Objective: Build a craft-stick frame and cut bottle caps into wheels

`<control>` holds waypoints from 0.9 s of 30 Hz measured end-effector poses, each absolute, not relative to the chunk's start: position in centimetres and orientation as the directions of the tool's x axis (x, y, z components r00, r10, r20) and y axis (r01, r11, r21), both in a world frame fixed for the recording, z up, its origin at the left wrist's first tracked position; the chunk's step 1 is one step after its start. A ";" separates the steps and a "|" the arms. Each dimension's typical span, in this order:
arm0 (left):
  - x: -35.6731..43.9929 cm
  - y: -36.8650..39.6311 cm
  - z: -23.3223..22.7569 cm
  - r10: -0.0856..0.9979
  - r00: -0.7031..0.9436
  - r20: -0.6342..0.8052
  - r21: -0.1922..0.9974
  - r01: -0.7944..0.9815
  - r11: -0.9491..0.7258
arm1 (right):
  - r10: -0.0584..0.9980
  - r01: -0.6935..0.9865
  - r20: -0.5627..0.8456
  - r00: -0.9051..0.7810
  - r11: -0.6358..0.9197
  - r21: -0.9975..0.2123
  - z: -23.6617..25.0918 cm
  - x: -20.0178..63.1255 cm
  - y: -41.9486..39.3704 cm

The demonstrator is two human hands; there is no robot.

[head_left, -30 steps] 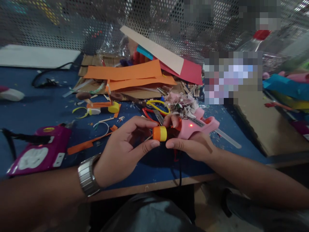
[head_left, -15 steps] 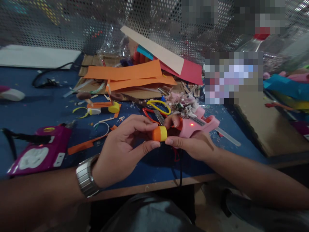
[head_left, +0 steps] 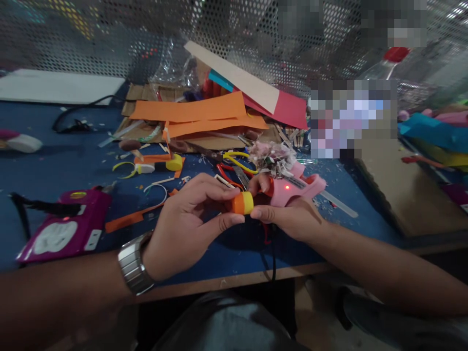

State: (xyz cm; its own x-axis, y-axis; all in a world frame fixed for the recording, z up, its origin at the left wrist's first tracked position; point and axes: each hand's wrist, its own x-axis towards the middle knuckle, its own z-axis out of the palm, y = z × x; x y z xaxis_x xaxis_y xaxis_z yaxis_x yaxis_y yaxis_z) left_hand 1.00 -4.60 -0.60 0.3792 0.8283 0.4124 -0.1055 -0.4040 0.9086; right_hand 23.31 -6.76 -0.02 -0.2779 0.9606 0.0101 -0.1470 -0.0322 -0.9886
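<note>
My left hand [head_left: 190, 222] pinches a small round piece [head_left: 243, 203], orange on the side and yellow at the end, between thumb and fingers above the blue table [head_left: 73, 165]. My right hand [head_left: 288, 214] grips a pink glue gun [head_left: 298, 187] with a red light lit on its body. The gun's nozzle end meets the small piece, and my right fingertips touch it too. A glue stick [head_left: 338, 204] juts out of the gun's back. A metal watch [head_left: 133, 265] sits on my left wrist.
Orange paper strips [head_left: 190, 112], red and tan card [head_left: 263, 95] and cardboard lie behind. Scissors with yellow and red handles [head_left: 237, 163] lie just past my hands. A magenta device [head_left: 62, 229] sits left. A cardboard sheet [head_left: 398, 190] lies right. Perforated metal mesh [head_left: 109, 34] backs the table.
Both hands, with the small piece and the glue gun, have stayed together and drifted slightly up and away from me. The grips are the same.
</note>
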 end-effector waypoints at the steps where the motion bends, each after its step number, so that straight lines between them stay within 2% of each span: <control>1: 1.0 -4.6 -0.6 0.828 0.381 0.412 0.909 -0.106 -0.404 | 0.961 -0.145 0.003 -0.277 -0.039 -0.989 -0.1 23.3 -6.8; 7: 0.9 -4.7 -0.7 0.823 0.393 0.410 0.908 -0.085 -0.411 | 0.963 -0.098 -0.008 -0.269 -0.035 -0.995 -0.6 23.6 -6.8; 14: 1.0 -4.8 -0.6 0.814 0.439 0.381 0.923 -0.136 -0.360 | 0.968 -0.044 0.065 -0.243 0.056 -0.997 0.4 23.2 -6.6; 19: 1.0 -4.9 -0.5 0.833 0.449 0.323 0.946 -0.126 -0.299 | 0.962 -0.044 0.060 -0.267 0.050 -0.998 -0.6 23.3 -7.1; 24: 1.1 -5.2 -0.3 0.834 0.453 0.316 0.949 -0.139 -0.284 | 0.964 0.050 0.091 -0.250 0.107 -0.993 -1.0 23.5 -7.5; 27: 1.1 -5.3 -0.3 0.822 0.462 0.333 0.942 -0.193 -0.274 | 0.963 0.159 0.049 -0.265 0.093 -0.983 -0.2 23.6 -7.6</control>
